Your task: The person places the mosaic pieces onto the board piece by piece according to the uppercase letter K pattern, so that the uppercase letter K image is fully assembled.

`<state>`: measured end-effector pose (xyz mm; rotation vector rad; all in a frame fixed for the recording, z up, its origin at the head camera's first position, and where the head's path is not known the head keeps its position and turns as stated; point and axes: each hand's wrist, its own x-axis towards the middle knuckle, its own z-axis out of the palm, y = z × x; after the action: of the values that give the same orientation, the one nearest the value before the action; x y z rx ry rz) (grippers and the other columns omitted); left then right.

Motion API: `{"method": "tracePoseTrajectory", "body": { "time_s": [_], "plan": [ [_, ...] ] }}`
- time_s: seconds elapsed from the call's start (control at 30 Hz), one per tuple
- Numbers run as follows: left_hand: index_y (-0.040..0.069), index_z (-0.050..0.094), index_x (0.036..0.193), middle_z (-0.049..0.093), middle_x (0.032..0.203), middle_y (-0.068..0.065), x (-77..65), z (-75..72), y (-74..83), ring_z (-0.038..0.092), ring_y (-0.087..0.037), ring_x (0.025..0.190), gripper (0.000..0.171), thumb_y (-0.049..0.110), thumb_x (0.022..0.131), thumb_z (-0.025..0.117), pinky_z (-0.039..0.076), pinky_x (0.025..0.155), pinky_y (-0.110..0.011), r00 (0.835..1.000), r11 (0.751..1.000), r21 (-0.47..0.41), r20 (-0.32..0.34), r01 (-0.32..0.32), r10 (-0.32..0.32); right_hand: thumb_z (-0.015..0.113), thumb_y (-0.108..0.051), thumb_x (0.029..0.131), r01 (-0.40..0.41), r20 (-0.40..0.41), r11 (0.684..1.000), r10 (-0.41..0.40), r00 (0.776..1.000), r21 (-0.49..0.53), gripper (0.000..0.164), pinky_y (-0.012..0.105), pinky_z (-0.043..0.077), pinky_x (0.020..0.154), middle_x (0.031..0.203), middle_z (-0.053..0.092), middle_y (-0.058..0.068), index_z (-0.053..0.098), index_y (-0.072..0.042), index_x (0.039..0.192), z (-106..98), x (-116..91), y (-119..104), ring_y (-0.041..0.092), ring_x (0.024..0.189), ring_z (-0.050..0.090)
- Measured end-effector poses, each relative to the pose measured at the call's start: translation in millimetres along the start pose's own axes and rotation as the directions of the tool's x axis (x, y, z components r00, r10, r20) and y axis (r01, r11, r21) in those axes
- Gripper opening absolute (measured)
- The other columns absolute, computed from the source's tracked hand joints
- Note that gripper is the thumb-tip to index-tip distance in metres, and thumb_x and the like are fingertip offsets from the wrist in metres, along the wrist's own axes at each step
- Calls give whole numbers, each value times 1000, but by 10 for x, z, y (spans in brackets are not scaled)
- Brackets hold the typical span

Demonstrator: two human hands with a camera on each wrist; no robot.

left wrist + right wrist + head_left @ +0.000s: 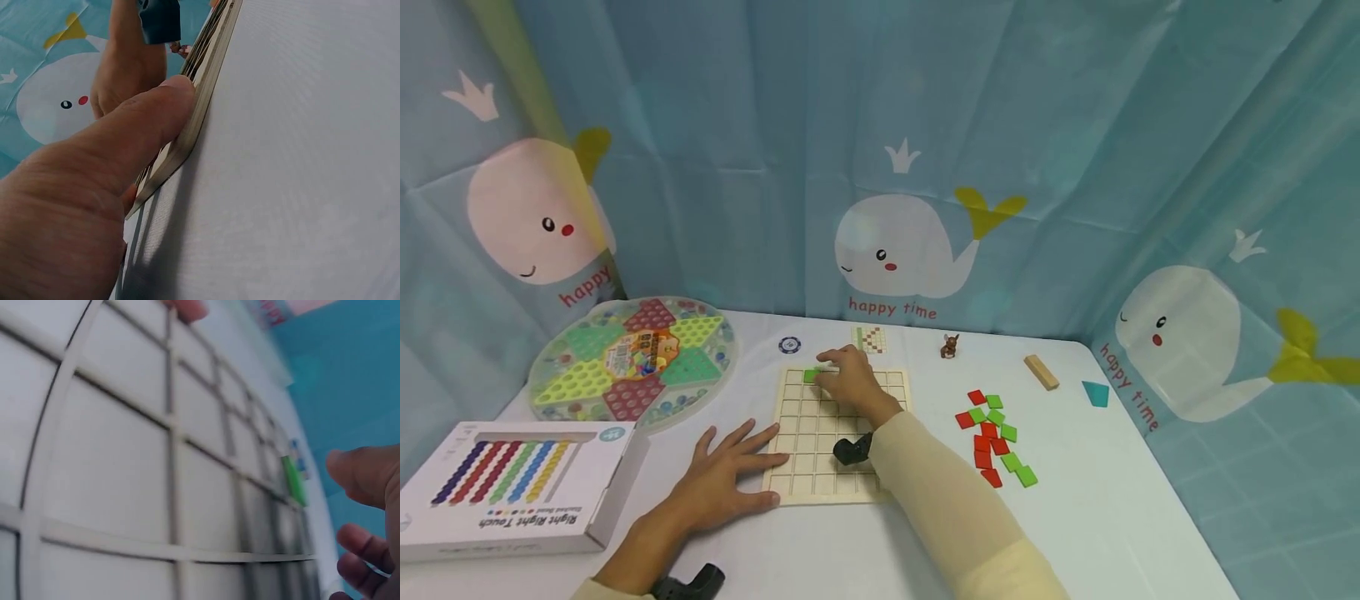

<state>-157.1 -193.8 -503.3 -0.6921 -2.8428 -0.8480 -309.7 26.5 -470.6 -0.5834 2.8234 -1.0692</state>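
Note:
A pale wooden board (805, 417) with a grid of square cells lies on the white table. In its far left part sits one green square tile (811, 376); the right wrist view has this green tile (294, 480) at the board's far edge. Just right of that tile, my right hand (852, 383) hovers over the far rows, thumb and fingers apart with nothing between them. My left hand (726, 477) spreads its fingers at the board's left edge. The left thumb (150, 119) rests on the near corner.
Loose red tiles (982, 459) and green tiles (1026, 476) lie right of the board. Behind it are a patterned card (874, 339), a round chip (790, 344) and a small brown figurine (949, 347). A Chinese checkers board (587, 342) and a white box (587, 483) stand left.

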Motion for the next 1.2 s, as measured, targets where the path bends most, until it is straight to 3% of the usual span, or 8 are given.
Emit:
{"method": "tracePoseTrajectory", "body": {
  "time_s": [0.23,0.37,0.57,0.77,1.07,1.2],
  "plan": [
    [29,71,119,45,146,1,-12,-17,-25,29,-38,137,56,62,74,71,2,104,-68,1000,1000,4,18,11,-11,67,-27,92,66,12,989,-68,998,133,39,44,49,86,127,52,11,63,-15,128,-366,-144,-188,36,116,51],
    [29,71,119,46,146,1,-30,-30,-36,30,-39,137,56,63,74,70,2,103,-68,1000,1000,6,15,11,-11,68,-27,91,122,27,982,-127,992,141,40,41,48,84,128,53,6,61,-17,129,-561,-272,-272,30,112,52],
    [29,72,117,48,144,-1,-47,-22,-10,32,-41,135,54,61,73,72,4,102,-69,1000,1000,-5,-8,-2,2,69,-28,90,168,1,973,-170,985,161,41,41,48,83,123,57,0,62,-17,129,-859,-584,-338,27,109,52],
    [29,71,118,47,144,0,-21,-1,-2,31,-40,135,54,60,73,73,3,103,-68,1000,1000,-20,-7,-10,10,71,-27,88,211,-74,963,-201,977,170,41,42,45,84,119,56,-6,63,-18,128,-1139,-962,-304,17,103,51],
    [30,71,119,45,146,2,-13,11,-12,28,-37,138,56,60,72,74,0,105,-66,999,999,-36,25,30,-29,73,-20,87,345,-197,930,-317,928,125,42,48,43,87,119,57,-3,62,-15,128,-1419,-1525,-184,18,105,51],
    [30,70,119,45,146,2,-21,7,4,28,-38,138,55,59,73,73,0,105,-66,999,999,-35,28,27,-26,74,-10,85,365,-241,926,-334,911,97,44,43,44,86,118,57,1,62,-11,127,-1525,-1728,-131,19,105,50]
  ]
}}
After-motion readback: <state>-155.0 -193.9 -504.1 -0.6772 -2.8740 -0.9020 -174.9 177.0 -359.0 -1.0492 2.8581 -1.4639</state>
